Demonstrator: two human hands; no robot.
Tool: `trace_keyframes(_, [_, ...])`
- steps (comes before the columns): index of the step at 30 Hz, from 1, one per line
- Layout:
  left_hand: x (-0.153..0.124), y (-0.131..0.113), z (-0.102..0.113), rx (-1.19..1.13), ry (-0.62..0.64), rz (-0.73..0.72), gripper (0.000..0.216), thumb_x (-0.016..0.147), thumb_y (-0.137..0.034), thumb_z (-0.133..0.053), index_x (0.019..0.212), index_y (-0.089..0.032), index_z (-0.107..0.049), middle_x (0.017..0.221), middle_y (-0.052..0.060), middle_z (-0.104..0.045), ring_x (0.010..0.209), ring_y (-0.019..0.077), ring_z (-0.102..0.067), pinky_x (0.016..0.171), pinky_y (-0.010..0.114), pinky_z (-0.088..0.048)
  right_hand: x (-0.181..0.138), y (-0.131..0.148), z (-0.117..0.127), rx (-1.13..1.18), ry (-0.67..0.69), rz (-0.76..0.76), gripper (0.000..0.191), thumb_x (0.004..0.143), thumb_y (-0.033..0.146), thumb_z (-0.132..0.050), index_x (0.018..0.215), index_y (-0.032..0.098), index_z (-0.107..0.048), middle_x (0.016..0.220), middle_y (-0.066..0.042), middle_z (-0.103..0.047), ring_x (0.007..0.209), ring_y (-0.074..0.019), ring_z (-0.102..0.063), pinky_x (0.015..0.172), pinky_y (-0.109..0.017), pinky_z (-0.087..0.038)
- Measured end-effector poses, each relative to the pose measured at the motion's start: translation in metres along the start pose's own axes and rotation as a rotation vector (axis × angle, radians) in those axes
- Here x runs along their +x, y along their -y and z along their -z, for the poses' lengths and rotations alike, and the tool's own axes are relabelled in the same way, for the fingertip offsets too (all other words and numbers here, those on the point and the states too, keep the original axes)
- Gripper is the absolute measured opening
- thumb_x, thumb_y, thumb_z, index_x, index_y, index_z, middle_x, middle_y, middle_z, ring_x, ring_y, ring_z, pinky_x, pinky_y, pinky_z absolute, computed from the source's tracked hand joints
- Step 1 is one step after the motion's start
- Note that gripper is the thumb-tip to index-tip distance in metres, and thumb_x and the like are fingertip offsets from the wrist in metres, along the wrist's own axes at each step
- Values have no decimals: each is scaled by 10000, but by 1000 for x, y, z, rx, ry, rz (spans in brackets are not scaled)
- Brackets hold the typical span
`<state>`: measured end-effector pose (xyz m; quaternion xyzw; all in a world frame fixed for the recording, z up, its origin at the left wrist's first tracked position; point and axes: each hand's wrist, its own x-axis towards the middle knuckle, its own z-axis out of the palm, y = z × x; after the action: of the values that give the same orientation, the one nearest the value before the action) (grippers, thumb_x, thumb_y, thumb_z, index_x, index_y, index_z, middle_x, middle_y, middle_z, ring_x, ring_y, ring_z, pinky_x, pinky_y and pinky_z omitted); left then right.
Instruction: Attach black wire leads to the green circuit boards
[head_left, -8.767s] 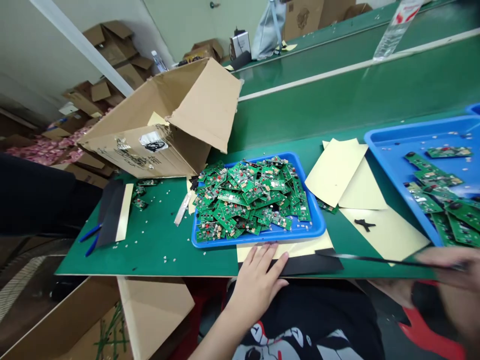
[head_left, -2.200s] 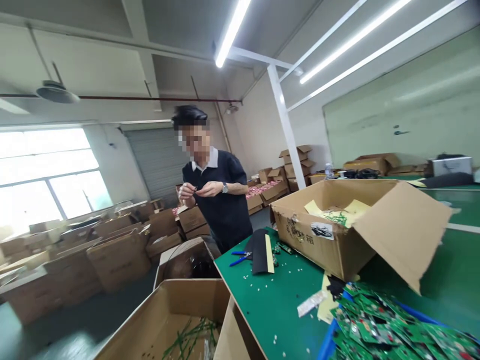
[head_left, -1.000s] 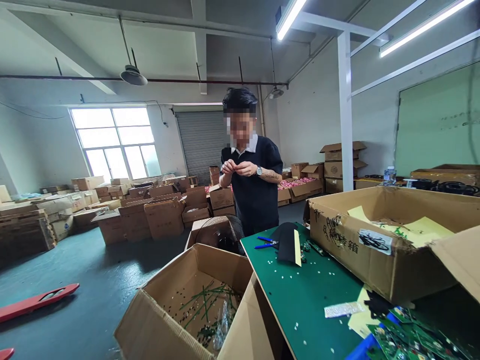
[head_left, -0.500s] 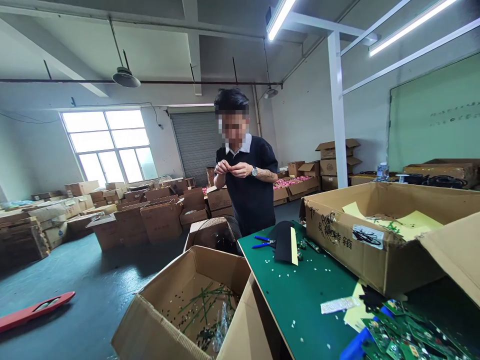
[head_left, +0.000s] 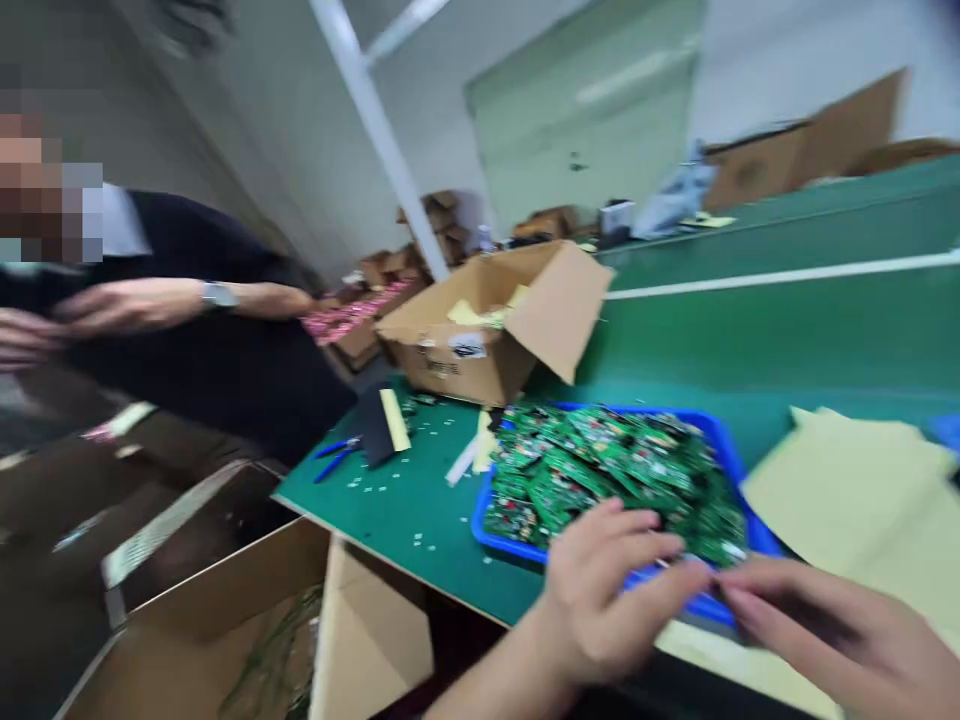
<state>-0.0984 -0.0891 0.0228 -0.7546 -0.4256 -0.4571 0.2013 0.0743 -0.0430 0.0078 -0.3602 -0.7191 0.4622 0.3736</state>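
A blue tray (head_left: 724,450) heaped with green circuit boards (head_left: 592,460) stands on the green table. At its near edge my left hand (head_left: 607,590) is over the rim, thumb and fingers pinched together. My right hand (head_left: 832,615) meets it from the right, its thumb and forefinger also pinched. The fingertips of both hands almost touch. Whatever small thing is between them is blurred and mostly covered by the fingers.
Yellow paper sheets (head_left: 847,490) lie right of the tray. Behind it stands an open carton (head_left: 457,370). Blue-handled pliers (head_left: 336,455) and white bits lie on the table's left. Another open carton (head_left: 375,610) sits below the edge. A person (head_left: 202,330) stands at left.
My view has swung right and down. Both my hands and the whole tray of boards have come into view; the person and the cartons have shifted left.
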Motion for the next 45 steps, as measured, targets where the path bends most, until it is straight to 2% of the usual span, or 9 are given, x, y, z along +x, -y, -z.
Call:
trace_keyframes(3, [7,14,-3,-71,-24,-48,135,864,-157,-601,991,-144,-642,913,65,-721,961,192,-681,884,366,-570,3,24,15,49,182,-156,330,837,504,-576,793,208,-716,687,-42,-662,635,-195,-622,602,-296,-532])
trace_keyframes(8, [11,18,-1,-118,-41,-51,180,804,-76,-649,982,-100,-642,934,109,-702,956,210,-679,806,351,-610,20,46,19,46,84,-135,226,835,371,-578,741,228,-725,659,-1,-651,611,-134,-583,617,-241,-493])
trace_keyframes(19, [5,17,-4,-64,-50,-45,132,814,-68,-634,929,-128,-657,955,93,-684,987,230,-667,783,371,-614,14,52,19,-88,19,24,230,855,231,-526,681,230,-675,646,21,-660,576,-111,-595,563,-211,-478])
trace_keyframes(27, [6,17,-7,-105,-74,-75,110,790,-50,-659,890,-83,-625,933,109,-667,960,227,-669,768,372,-626,19,47,18,-90,31,43,195,851,226,-554,736,243,-711,653,24,-670,591,-107,-603,574,-202,-480])
trace_keyframes(33, [7,19,-7,-184,-59,-52,164,792,-28,-654,947,-63,-614,991,113,-651,996,220,-656,833,375,-611,21,40,18,-51,66,57,178,855,230,-577,811,254,-747,668,13,-674,596,-107,-603,564,-196,-480])
trace_keyframes(37, [10,15,-9,-330,-50,14,229,815,-48,-645,1036,-82,-592,1021,101,-649,998,198,-658,836,344,-609,19,35,16,2,118,94,199,882,237,-560,933,258,-752,697,0,-685,625,-116,-611,572,-209,-499])
trace_keyframes(41, [10,10,-13,-535,-91,206,311,805,-95,-685,1097,-127,-579,1011,80,-654,945,181,-671,785,318,-614,15,35,15,-2,96,84,233,887,230,-552,1054,261,-711,849,-15,-720,738,-139,-652,664,-243,-542])
trace_keyframes(43, [8,10,-15,-616,-82,289,322,798,-124,-704,1097,-151,-587,998,71,-661,929,181,-673,775,324,-611,15,37,16,4,99,24,192,880,244,-557,998,246,-710,895,-28,-721,777,-153,-666,680,-251,-552])
trace_keyframes(45, [7,12,-16,-698,-52,326,318,799,-169,-713,1093,-170,-594,988,65,-669,907,180,-676,765,331,-608,17,39,19,34,155,-35,149,878,267,-561,885,226,-704,808,-25,-708,728,-149,-661,640,-236,-547])
